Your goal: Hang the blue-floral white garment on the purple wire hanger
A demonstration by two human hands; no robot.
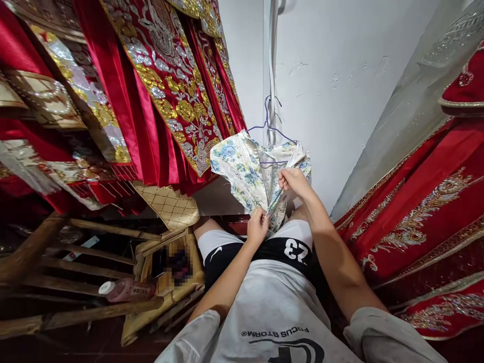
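Note:
A white floral shirt (242, 161) with blue and green flowers hangs in front of me on a thin purple hanger (267, 123). Its front falls partly apart at the neck. My left hand (258, 225) is closed on the shirt's lower front edge, just above my lap. Higher and to the right, my right hand (291, 180) pinches the other front edge near the chest. Whether either hand has a button between its fingers cannot be made out.
Red embroidered garments (181, 96) hang at the left, and more red beaded cloth (419, 227) at the right. A white wall (325, 65) stands behind the hanger. On my left are a bamboo chair (151, 302) and a capped bottle (128, 290) of pinkish liquid.

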